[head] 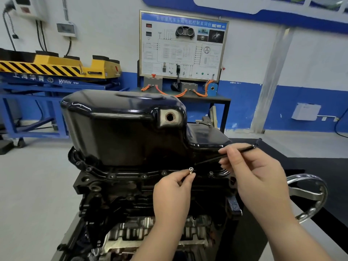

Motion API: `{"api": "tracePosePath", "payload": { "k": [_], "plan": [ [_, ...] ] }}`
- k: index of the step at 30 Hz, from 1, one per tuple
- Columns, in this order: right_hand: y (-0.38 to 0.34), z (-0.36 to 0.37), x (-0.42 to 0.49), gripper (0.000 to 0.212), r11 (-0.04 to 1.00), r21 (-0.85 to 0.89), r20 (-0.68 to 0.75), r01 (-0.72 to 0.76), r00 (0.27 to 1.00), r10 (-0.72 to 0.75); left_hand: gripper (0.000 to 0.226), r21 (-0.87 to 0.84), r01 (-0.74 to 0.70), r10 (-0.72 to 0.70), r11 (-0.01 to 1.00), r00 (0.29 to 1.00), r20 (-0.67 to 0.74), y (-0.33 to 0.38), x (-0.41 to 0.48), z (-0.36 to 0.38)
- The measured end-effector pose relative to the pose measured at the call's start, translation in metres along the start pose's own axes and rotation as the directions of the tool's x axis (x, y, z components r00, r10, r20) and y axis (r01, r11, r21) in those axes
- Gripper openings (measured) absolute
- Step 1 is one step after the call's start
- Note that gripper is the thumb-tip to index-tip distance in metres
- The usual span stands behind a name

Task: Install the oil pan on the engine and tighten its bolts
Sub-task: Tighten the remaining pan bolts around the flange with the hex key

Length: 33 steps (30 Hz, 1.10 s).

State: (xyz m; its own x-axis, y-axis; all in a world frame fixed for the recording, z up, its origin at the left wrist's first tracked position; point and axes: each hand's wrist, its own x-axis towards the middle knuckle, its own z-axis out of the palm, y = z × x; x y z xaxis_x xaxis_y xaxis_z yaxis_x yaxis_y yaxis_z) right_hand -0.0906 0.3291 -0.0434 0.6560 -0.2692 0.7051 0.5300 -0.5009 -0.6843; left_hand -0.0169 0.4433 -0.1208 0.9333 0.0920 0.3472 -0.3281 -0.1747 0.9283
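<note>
fingers (181, 177) hide bolt (191, 169) shank, tool (243, 149) tip indistinct

We face a wall (244, 53) painted white above and blue below, with a grey floor (33, 185) before it and a black mat (329, 164) at the right. Against the wall stands a framed wiring board (182, 46) on a dark table (216, 100), orange cables (180, 95) looping along its base; at the left, a yellow platform (56, 65) with black hazard stripes rests on a blue steel frame (28, 91). We also note a silver pipe (271, 81) running up the wall at the right, a white box (306, 111) mounted near it, and a grey switch box (66, 29) high at the left.
</note>
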Motion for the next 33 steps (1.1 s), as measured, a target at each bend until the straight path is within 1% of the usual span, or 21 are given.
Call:
{"api": "tracePosePath", "payload": {
  "k": [2,5,14,18,22,24,30,33],
  "plan": [
    [0.007,0.001,0.002,0.017,0.998,-0.059,0.021,-0.009,1.0,0.01,0.01,0.01,-0.015,0.015,1.0,1.0,-0.001,-0.001,0.001,0.002],
    [0.017,0.003,0.003,0.021,0.995,-0.097,0.053,-0.01,0.998,0.015,0.01,0.017,-0.013,0.013,1.0,1.0,-0.005,-0.001,0.002,0.004],
    [0.021,0.002,0.006,0.021,0.998,-0.062,0.06,0.022,0.998,-0.018,0.011,0.004,0.019,-0.019,1.0,1.0,-0.007,-0.003,0.002,0.009],
    [0.022,0.005,0.009,0.018,0.992,-0.121,0.082,0.033,0.996,-0.023,0.011,0.003,0.015,-0.015,1.0,1.0,0.006,-0.003,0.002,0.008],
    [0.02,0.005,0.012,0.02,0.975,-0.192,0.108,0.109,0.99,-0.09,0.009,-0.007,0.008,-0.008,1.0,1.0,0.009,-0.003,0.001,0.008],
    [0.019,0.007,0.016,0.021,0.972,-0.209,0.127,0.11,0.988,-0.084,0.01,-0.021,0.015,-0.015,1.0,1.0,0.008,-0.003,0.001,0.008],
    [0.015,0.009,0.025,0.019,0.977,-0.191,0.174,0.096,0.983,-0.063,0.009,-0.083,0.072,-0.069,0.994,0.997,0.037,-0.003,0.004,0.008],
    [0.016,0.011,0.022,0.017,0.979,-0.174,0.181,0.105,0.981,-0.073,0.008,-0.093,0.076,-0.072,0.993,0.996,0.05,-0.003,0.006,0.007]
  ]
}}
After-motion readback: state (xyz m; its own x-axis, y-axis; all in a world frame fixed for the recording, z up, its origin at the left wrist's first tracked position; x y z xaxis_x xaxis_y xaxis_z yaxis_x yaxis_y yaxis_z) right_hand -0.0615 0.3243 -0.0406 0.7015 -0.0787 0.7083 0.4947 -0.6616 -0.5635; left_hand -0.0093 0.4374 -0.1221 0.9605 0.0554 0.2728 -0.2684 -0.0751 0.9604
